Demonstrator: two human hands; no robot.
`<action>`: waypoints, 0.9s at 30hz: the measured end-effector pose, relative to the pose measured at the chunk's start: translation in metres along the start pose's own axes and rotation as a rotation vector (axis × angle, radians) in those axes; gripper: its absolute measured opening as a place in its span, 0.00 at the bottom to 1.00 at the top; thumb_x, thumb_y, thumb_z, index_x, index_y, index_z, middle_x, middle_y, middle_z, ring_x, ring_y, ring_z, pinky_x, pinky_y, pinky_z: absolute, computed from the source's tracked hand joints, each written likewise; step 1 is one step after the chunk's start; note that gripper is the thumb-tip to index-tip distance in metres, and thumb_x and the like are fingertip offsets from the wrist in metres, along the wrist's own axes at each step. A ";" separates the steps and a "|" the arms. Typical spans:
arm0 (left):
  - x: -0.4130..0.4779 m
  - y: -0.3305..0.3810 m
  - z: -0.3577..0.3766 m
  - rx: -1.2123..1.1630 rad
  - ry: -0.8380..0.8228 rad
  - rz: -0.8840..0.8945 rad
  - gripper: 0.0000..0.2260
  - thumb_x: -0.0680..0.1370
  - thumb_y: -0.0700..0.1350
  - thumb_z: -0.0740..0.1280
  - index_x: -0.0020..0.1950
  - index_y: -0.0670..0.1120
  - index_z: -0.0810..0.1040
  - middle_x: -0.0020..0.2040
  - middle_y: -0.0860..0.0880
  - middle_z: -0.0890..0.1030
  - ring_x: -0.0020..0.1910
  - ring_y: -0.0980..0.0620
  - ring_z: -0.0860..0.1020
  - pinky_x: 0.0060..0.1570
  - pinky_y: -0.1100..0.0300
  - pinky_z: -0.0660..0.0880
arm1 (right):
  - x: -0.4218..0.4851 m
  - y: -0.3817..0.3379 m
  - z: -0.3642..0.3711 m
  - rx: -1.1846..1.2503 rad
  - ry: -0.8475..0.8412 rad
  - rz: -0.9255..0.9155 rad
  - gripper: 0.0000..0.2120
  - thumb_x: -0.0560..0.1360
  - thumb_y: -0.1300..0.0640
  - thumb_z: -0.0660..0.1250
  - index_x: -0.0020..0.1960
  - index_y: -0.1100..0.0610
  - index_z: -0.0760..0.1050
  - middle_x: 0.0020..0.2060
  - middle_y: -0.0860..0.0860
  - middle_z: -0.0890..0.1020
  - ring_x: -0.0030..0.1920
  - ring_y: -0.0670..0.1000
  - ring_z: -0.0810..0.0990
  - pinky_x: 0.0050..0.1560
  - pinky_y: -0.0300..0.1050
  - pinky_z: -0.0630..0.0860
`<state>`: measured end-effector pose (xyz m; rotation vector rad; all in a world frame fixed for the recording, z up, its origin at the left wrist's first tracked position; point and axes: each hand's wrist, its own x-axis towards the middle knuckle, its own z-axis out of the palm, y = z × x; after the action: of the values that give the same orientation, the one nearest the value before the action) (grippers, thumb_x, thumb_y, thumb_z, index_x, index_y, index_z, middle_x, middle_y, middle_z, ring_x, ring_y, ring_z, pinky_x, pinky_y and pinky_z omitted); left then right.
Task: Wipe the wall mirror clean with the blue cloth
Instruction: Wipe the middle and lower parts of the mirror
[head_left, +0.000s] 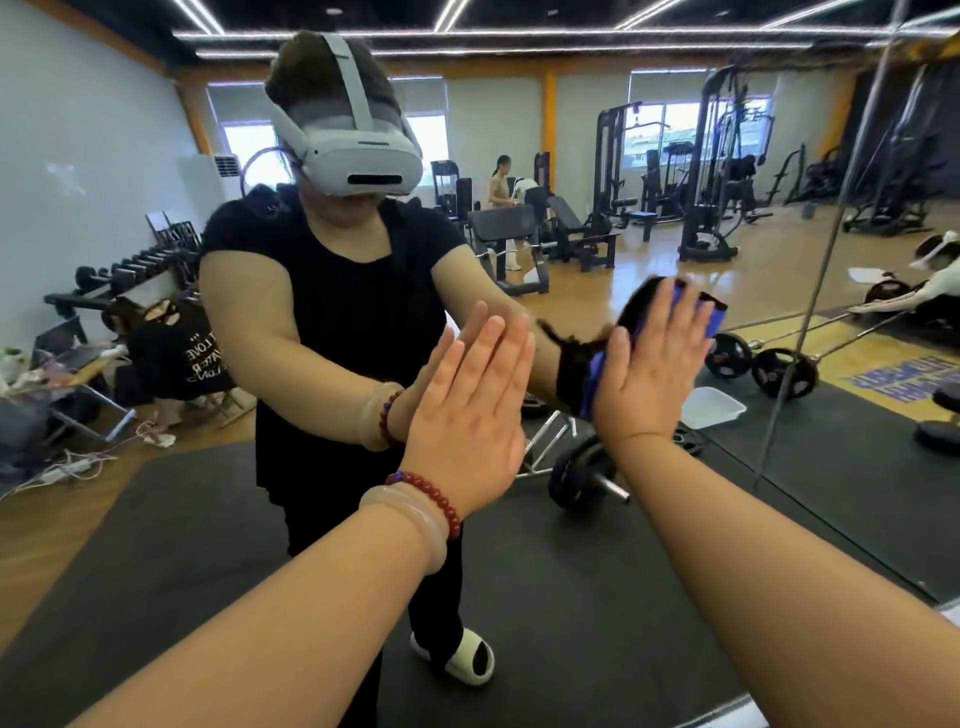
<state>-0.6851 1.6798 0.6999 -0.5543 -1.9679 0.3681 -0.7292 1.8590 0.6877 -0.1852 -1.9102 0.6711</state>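
Cloth first: the blue cloth (714, 318) is pinned flat against the wall mirror (156, 130) under the right hand (649, 364). Blue edges peek out past the fingertips at upper right and beside the heel of the thumb at lower left, so its long axis seems to run on that diagonal, in line with the hand.

The right hand's fingers are straight and close together, palm bearing on the cloth, nothing curled round it. Its forearm reaches up and forward from the lower right.

Left of the cloth, near it but apart, the left hand (467, 395) lies spread flat on the bare glass, fingers up, likely as a brace. It holds nothing.

To the right of the cloth runs a panel seam (823, 260). Any coming stroke looks to belong to the right hand alone, sliding the cloth across the glass under steady pressure so it does not bunch or slip free.
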 end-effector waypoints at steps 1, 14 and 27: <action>0.006 0.004 0.002 -0.007 -0.003 0.003 0.33 0.77 0.49 0.56 0.79 0.40 0.49 0.79 0.43 0.46 0.78 0.43 0.47 0.75 0.46 0.38 | 0.008 0.000 -0.001 0.037 0.019 0.096 0.32 0.80 0.43 0.44 0.79 0.58 0.50 0.78 0.60 0.51 0.78 0.61 0.47 0.75 0.53 0.39; 0.011 0.016 0.023 0.033 0.023 -0.032 0.31 0.80 0.53 0.51 0.79 0.39 0.49 0.79 0.41 0.48 0.78 0.41 0.47 0.75 0.42 0.42 | 0.016 0.036 -0.002 -0.002 0.035 -0.046 0.32 0.81 0.42 0.47 0.80 0.57 0.49 0.78 0.61 0.52 0.78 0.61 0.47 0.75 0.48 0.35; 0.010 0.011 0.020 -0.056 0.038 -0.020 0.32 0.79 0.54 0.50 0.78 0.40 0.47 0.79 0.44 0.47 0.77 0.44 0.44 0.75 0.44 0.38 | -0.017 -0.003 0.009 -0.010 -0.023 -0.097 0.30 0.81 0.46 0.48 0.79 0.57 0.48 0.77 0.58 0.50 0.77 0.59 0.47 0.74 0.48 0.34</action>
<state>-0.7049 1.6943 0.6936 -0.5723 -1.9509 0.2888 -0.7296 1.8461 0.6731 -0.0908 -1.9319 0.6012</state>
